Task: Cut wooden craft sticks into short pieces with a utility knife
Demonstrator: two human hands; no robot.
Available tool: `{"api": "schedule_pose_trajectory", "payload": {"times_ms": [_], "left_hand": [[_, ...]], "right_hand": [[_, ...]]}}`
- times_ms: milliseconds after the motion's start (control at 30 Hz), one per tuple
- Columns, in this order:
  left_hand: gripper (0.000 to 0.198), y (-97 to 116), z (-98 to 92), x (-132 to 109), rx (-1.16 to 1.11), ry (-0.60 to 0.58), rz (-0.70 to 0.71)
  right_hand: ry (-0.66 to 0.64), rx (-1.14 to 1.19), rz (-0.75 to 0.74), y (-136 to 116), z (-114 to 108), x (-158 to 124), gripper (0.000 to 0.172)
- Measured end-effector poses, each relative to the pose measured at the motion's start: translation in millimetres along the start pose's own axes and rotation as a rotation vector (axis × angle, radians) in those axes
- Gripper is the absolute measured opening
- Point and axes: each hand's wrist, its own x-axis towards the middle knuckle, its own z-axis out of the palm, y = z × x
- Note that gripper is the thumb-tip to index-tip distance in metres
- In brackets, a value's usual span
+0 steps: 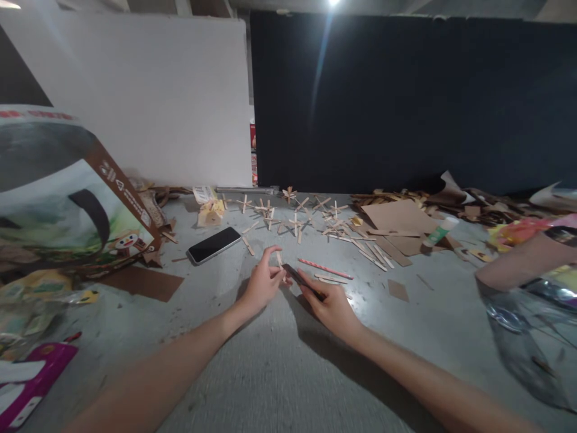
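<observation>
My left hand [264, 281] is pinched around a small wooden craft stick [279, 260], which stands nearly upright between thumb and fingers. My right hand [331, 307] is closed on a dark slim tool [295, 275]; its exact kind is hard to make out. The tool's tip meets the left fingertips, close to the lower end of the stick. Just beyond my right hand lie a red-and-white patterned pencil [325, 269] and a few loose craft sticks [331, 279]. Farther back, several crossed-stick pieces [296, 224] are spread over the grey table [270, 373].
A phone [214, 245] lies to the left, beyond a brown cardboard piece [144, 282]. Cardboard sheets [396, 218] and a glue stick [440, 234] are at right. A large printed bag [67, 198] and a purple case [42, 379] flank the left side. Panels stand behind.
</observation>
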Motion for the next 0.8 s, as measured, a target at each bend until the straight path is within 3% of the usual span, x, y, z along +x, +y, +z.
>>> {"api": "schedule_pose_trajectory", "payload": {"times_ms": [233,500,667,800], "left_hand": [[0.053,3,1.1,-1,0.007,0.019,0.004],[0.051,7,1.6,-1,0.043,0.035,0.009],[0.051,6,1.3,-1,0.072,0.046,0.039],[0.05,6,1.8,-2,0.076,0.057,0.045]], "right_hand": [[-0.012,0.184,0.192,-10,1,-1,0.053],[-0.074,0.431,0.439,-22,0,0,0.078],[-0.086,0.498,0.411,-16,-3,2,0.076],[-0.026,0.355,0.293,-9,1,1,0.069]]}}
